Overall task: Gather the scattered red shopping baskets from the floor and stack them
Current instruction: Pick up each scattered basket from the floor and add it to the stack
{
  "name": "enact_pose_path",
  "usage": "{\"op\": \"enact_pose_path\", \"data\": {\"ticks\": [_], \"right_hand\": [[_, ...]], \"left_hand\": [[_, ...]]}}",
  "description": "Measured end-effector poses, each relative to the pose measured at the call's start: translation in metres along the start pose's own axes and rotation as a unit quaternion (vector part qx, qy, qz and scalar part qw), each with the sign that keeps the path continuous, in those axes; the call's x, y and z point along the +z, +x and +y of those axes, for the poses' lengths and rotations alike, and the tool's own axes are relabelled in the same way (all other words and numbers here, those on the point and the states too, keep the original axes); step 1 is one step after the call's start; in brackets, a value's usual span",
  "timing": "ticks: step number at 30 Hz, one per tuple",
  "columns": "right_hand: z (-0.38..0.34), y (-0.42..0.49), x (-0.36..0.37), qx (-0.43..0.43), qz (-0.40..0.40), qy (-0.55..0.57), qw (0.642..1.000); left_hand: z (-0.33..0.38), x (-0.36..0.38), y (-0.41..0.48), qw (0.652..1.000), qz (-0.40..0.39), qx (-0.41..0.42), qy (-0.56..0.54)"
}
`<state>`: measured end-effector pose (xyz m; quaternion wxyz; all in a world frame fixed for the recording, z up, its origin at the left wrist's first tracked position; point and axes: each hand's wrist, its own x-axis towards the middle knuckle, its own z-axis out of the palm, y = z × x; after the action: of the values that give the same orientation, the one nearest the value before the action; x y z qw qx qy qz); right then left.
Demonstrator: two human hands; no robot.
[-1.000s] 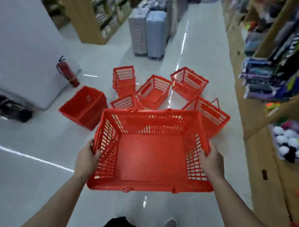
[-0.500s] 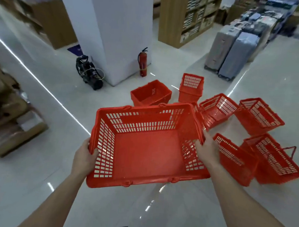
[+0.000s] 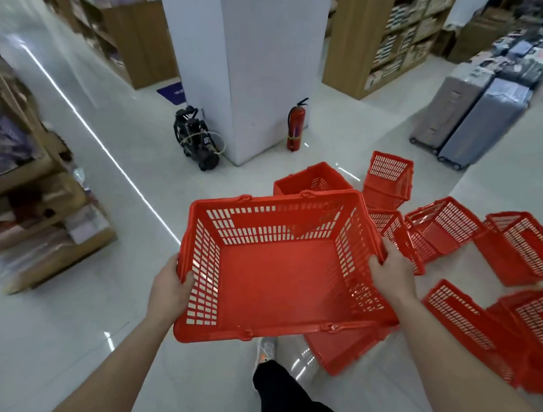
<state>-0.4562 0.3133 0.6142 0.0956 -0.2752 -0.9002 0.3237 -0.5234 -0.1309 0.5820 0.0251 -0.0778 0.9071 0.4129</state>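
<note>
Gripping the red shopping basket (image 3: 279,284) by its two short sides, the person holds it open side up and slightly tilted, above the pale glossy floor (image 3: 71,337) in front of the body. The left hand (image 3: 170,287) is curled round the left rim, with a digit hooked over onto the slatted wall; the right hand (image 3: 391,273) clasps the right rim, fingers bent over its edge. The basket is empty. Under its near right corner another basket (image 3: 341,352) lies on the floor, partly hidden. The scattered baskets spread to the right and beyond: one upright (image 3: 312,179) just past the far rim, one standing on end (image 3: 388,179), and tipped ones (image 3: 443,225) (image 3: 523,248) (image 3: 467,323) near one another. Farther off, a red fire extinguisher (image 3: 295,126) stands beside a white pillar (image 3: 248,64), with a black machine (image 3: 198,140) at the pillar's other side. Grey suitcases (image 3: 473,112) stand at the upper right, and wooden shelves (image 3: 358,38) line the back. A grey shoe (image 3: 265,349) shows below the basket.
</note>
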Motion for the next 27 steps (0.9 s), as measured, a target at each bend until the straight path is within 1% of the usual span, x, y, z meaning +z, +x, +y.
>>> {"op": "enact_pose_path", "data": {"ticks": [7, 11, 15, 18, 23, 27], "right_hand": [[-0.03, 0.125, 0.055, 0.019, -0.012, 0.01, 1.0], [-0.049, 0.201, 0.072, 0.028, -0.03, 0.028, 0.999], [-0.059, 0.268, 0.081, 0.036, -0.027, 0.038, 0.998], [-0.063, 0.317, 0.084, 0.034, -0.025, 0.029, 0.999], [-0.069, 0.4, 0.095, 0.04, 0.001, 0.014, 0.999], [-0.075, 0.475, 0.105, 0.046, 0.006, 0.007, 0.999]], "left_hand": [[0.034, 0.02, 0.133, 0.999, -0.021, -0.012, 0.025], [0.065, 0.032, 0.205, 0.999, -0.029, -0.006, 0.041], [0.093, 0.052, 0.273, 0.998, -0.041, -0.006, 0.045], [0.111, 0.073, 0.321, 0.997, -0.057, -0.004, 0.05], [0.139, 0.12, 0.406, 0.995, -0.088, -0.015, 0.055], [0.165, 0.162, 0.479, 0.993, -0.107, -0.018, 0.037]]}}
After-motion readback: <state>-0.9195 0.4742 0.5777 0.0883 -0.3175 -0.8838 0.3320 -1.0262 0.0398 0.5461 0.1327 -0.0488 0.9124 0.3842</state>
